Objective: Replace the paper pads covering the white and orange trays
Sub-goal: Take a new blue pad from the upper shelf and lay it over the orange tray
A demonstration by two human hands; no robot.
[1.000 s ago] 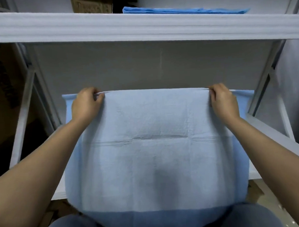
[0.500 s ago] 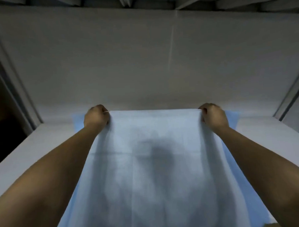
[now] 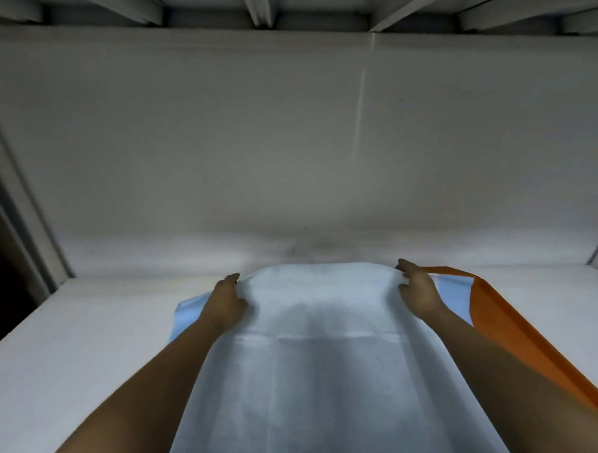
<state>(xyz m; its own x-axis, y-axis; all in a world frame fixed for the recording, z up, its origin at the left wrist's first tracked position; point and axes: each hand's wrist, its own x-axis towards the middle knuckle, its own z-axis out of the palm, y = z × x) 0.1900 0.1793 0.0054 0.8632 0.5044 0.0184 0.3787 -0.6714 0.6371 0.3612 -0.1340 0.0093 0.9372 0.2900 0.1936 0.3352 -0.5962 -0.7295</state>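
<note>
A pale blue paper pad [image 3: 317, 362] with a darker blue border lies spread over the orange tray [image 3: 507, 326], whose rim shows only along the right side. The pad runs from the near edge to deep inside the shelf bay, and its far edge bulges up a little. My left hand [image 3: 225, 303] rests on the pad's far left corner with fingers stretched forward. My right hand [image 3: 418, 289] rests on the far right corner the same way, thumb apart from the fingers. No white tray is in sight.
The tray sits on a white shelf board [image 3: 73, 339]. A grey back wall [image 3: 287, 141] closes the bay just beyond the pad. The ribbed underside of the upper shelf [image 3: 264, 5] hangs overhead. A metal upright [image 3: 19, 218] stands at the left.
Both hands pushed the pad deeper into the shelf bay and went from pinching its far edge to lying flat on it. The orange tray rim came into view at the right.
</note>
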